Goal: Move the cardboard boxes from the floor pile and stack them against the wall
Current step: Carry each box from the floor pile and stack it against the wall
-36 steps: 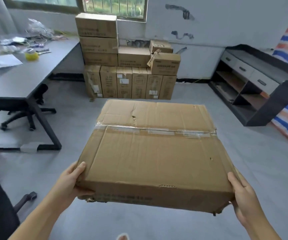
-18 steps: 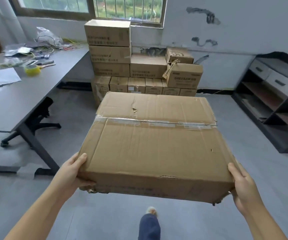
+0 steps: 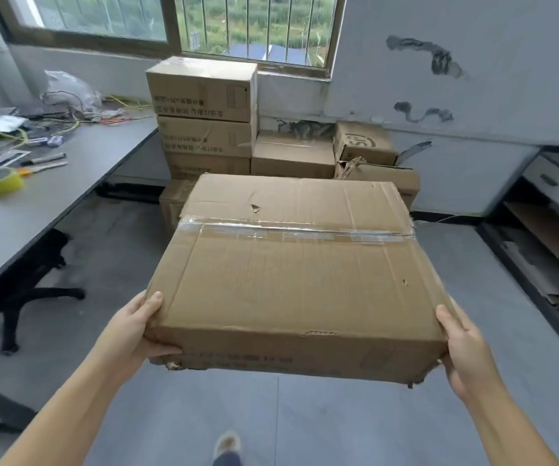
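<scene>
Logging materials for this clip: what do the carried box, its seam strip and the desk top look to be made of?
Carried box: brown corrugated cardboard, matte, with creases, small punctures and torn corners. Seam strip: clear glossy plastic tape, wrinkled and catching light. Desk top: smooth grey matte board, probably laminate; its core cannot be seen.

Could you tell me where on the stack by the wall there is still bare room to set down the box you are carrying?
The flat top of the middle box, between the tall left column and the small printed box, looks free. The right side is crowded: the torn-flap box sits uneven. The carried box hides the lower rows.
</scene>
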A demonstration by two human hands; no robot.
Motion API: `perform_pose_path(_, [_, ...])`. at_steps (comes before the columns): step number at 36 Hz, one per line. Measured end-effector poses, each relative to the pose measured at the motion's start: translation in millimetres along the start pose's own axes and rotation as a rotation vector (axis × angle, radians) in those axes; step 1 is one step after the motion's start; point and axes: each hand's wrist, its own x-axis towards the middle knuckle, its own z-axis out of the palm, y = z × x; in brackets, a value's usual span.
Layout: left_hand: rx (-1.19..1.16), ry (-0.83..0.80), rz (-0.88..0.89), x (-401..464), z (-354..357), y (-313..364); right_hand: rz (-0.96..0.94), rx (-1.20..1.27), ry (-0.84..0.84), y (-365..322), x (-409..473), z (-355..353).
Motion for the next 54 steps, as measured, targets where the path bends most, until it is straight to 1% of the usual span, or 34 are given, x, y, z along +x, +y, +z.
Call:
perform_pose_path(5, [0.016,0.007,0.044,106.3,40.0,39.2,-0.044,0.054,0.010,-12.5,101.7,52.3])
perform_pose_path(9, [0.022,-0.020,0.076,195.8,77.3,83.4,-0.046,0.078,0.034,-25.7,185.0,97.9])
perform_pose_path(13, [0.013,-0.052,0.068,275.0,118.2,139.4,-0.057,0.090,0.049,-61.4,262.4,135.1])
perform_pose_path(17, [-0.008,-0.086,0.052,344.2,158.6,184.8,-0.076,0.093,0.078,-93.9,332.2,161.6])
perform_pose_path(22, [-0.047,-0.106,0.054,424.2,206.8,224.6,-0.129,0.112,0.087,-128.5,419.0,193.6])
perform_pose_path(25, [-0.044,-0.125,0.087,471.0,237.0,245.8,-0.165,0.109,0.076,-142.3,478.9,211.4])
perform_pose_path(31, [-0.069,-0.106,0.132,563.7,303.6,284.6,-0.206,0.138,0.059,-154.2,618.6,244.3])
perform_pose_path(37, [-0.064,-0.073,0.132,653.2,357.4,328.6,-0.170,0.121,-0.021,-175.5,751.2,280.5])
perform_pose_path(40, [-0.047,-0.048,0.123,692.1,378.4,346.4,-0.116,0.149,-0.064,-187.6,800.4,305.2])
perform_pose_path(42, [-0.041,-0.025,0.110,716.5,388.4,355.4,-0.085,0.167,-0.074,-190.2,826.1,321.3])
perform_pose_path(46, [-0.014,-0.011,0.066,765.3,401.9,368.7,-0.055,0.118,-0.090,-186.0,871.5,345.8])
perform_pose_path(54, [0.007,0.012,-0.039,852.1,421.6,365.4,0.062,0.077,-0.023,-162.4,940.5,384.5])
